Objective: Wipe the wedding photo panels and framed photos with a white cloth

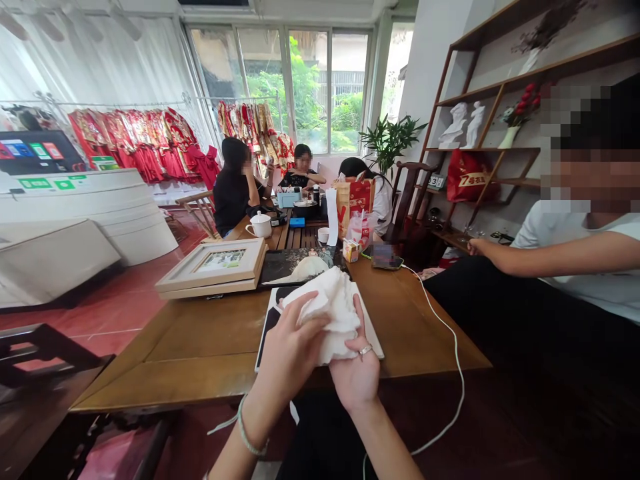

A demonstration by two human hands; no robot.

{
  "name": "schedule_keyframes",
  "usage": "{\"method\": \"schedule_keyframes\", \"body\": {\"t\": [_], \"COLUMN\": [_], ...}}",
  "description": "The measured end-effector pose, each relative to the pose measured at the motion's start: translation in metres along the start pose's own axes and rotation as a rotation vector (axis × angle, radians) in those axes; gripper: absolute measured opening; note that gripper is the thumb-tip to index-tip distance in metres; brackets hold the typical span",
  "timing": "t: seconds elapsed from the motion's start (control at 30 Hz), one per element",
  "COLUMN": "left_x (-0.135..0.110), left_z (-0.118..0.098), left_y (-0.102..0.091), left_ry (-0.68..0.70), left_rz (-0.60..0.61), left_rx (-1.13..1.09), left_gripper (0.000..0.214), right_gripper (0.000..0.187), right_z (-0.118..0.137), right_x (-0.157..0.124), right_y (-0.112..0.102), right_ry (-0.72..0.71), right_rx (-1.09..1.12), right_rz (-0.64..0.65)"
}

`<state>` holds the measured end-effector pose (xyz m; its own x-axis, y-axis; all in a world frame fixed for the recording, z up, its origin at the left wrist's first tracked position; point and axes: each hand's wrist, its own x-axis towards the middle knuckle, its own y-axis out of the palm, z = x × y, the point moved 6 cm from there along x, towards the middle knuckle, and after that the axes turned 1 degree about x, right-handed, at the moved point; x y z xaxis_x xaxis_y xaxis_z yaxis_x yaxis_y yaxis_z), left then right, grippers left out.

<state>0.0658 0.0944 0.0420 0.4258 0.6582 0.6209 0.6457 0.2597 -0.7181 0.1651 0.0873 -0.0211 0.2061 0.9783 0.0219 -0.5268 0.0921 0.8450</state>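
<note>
Fingers [296, 311] of your left hand [289, 350] and right hand [358, 377] clasped the wad [341, 305]; it seemed light, soft, best held mid-fold.

A shop, seemingly a costume or photo studio: beyond and left of the hands [293, 337], red-and-gold garments [135, 143] hang in rows past a curved white counter [90, 217] with green signs [35, 183]; a framed picture [217, 260] lies nearer, on the surface [190, 347].

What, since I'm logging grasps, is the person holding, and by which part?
A crumpled white tissue or cloth: the left hand holds its left side, the right hand its lower right edge.
</note>
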Motion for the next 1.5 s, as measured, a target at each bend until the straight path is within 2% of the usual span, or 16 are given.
{"method": "schedule_keyframes", "body": {"t": [0.13,0.23,0.27,0.37,0.43,0.5,0.57,0.63,0.73,0.77,0.83,0.93,1.0,1.13,1.37,1.5], "left_x": [-0.002,-0.013,-0.017,-0.027,-0.032,-0.033,-0.032,-0.032,-0.034,-0.035,-0.039,-0.049,-0.054,-0.054,-0.051,-0.053], "left_z": [0.005,-0.006,-0.010,-0.010,-0.001,0.005,0.009,0.017,0.035,0.043,0.064,0.094,0.103,0.100,0.092,0.085], "left_y": [-0.007,0.004,0.009,0.014,0.011,0.003,-0.016,-0.040,-0.058,-0.056,-0.040,-0.008,0.006,0.016,0.018,0.021], "left_ry": [-0.063,-0.011,0.009,-0.024,-0.098,-0.088,-0.015,0.030,0.071,0.078,0.024,-0.122,-0.175,-0.182,-0.131,-0.118], "left_rz": [-0.019,0.144,0.176,0.032,-0.089,-0.126,-0.185,-0.307,-0.390,-0.367,-0.250,-0.029,0.061,0.157,0.206,0.227], "left_rx": [-0.193,-0.234,-0.236,-0.235,-0.188,-0.110,-0.056,-0.050,-0.089,-0.091,-0.070,-0.065,-0.077,-0.057,0.044,0.130], "left_gripper": [0.017,0.018,0.026,0.071,0.087,0.080,0.060,0.044,0.030,0.025,0.019,0.025,0.032,0.044,0.060,0.077], "right_gripper": [0.082,0.073,0.067,0.055,0.058,0.062,0.061,0.044,0.029,0.028,0.028,0.027,0.030,0.045,0.032,0.033], "right_z": [-0.001,-0.001,-0.001,-0.002,-0.003,0.002,0.012,0.027,0.064,0.070,0.069,0.058,0.049,0.036,0.039,0.035], "right_x": [0.007,0.009,0.007,-0.004,-0.014,-0.021,-0.015,0.008,0.060,0.076,0.103,0.126,0.132,0.133,0.123,0.120], "right_y": [-0.016,-0.020,-0.018,-0.008,0.003,0.012,0.008,-0.011,-0.054,-0.066,-0.082,-0.095,-0.099,-0.098,-0.083,-0.079], "right_ry": [0.063,0.091,0.098,0.163,0.232,0.271,0.263,0.153,-0.235,-0.307,-0.359,-0.355,-0.310,-0.222,-0.432,-0.445], "right_rx": [0.022,0.061,0.062,0.039,0.017,-0.053,-0.198,-0.486,-0.963,-1.082,-1.233,-1.261,-1.233,-1.197,-1.554,-1.595], "right_rz": [-0.139,-0.177,-0.164,-0.070,0.061,0.225,0.338,0.328,0.038,-0.041,-0.073,-0.124,-0.138,0.002,0.113,0.202]}}
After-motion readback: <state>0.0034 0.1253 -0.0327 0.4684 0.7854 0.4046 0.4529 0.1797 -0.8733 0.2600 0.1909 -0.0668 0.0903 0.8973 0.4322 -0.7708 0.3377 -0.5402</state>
